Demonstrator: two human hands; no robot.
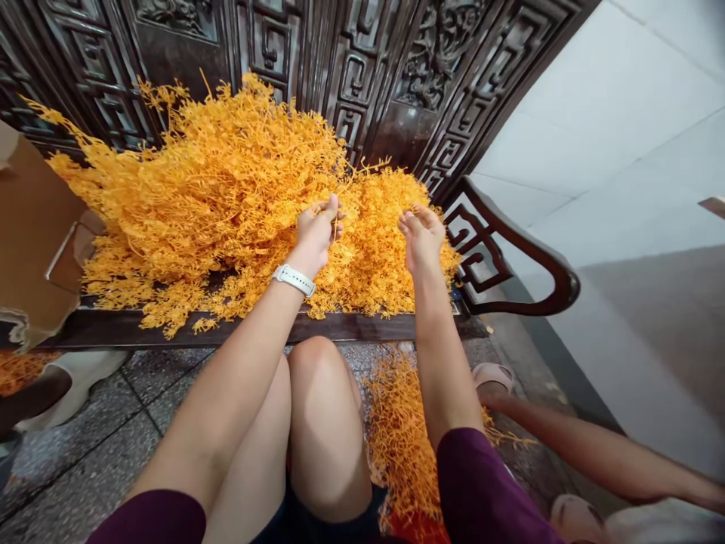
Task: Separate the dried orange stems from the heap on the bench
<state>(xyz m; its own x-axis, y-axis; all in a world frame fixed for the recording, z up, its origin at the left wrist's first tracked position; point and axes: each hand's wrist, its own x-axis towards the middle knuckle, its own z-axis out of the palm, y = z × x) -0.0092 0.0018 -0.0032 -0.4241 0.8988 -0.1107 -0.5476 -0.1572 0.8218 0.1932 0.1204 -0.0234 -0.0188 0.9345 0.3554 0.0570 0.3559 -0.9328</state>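
Observation:
A large heap of bright orange dried plant sprigs (226,196) lies on a dark wooden bench seat (254,329). My left hand (317,230), with a white wristwatch (293,279) on its wrist, rests at the heap's middle, its fingers pinched into the sprigs. My right hand (421,238) sits a little further right, fingers curled, touching the heap's right part. Whether it holds any sprigs is hidden.
The bench has a carved dark wooden back (351,75) and a scrolled armrest (498,249). Loose orange sprigs (399,431) lie on the speckled stone floor (84,453) beside my knee (317,370). A cardboard box (34,219) stands left. A co-worker's arm (600,457) crosses the lower right.

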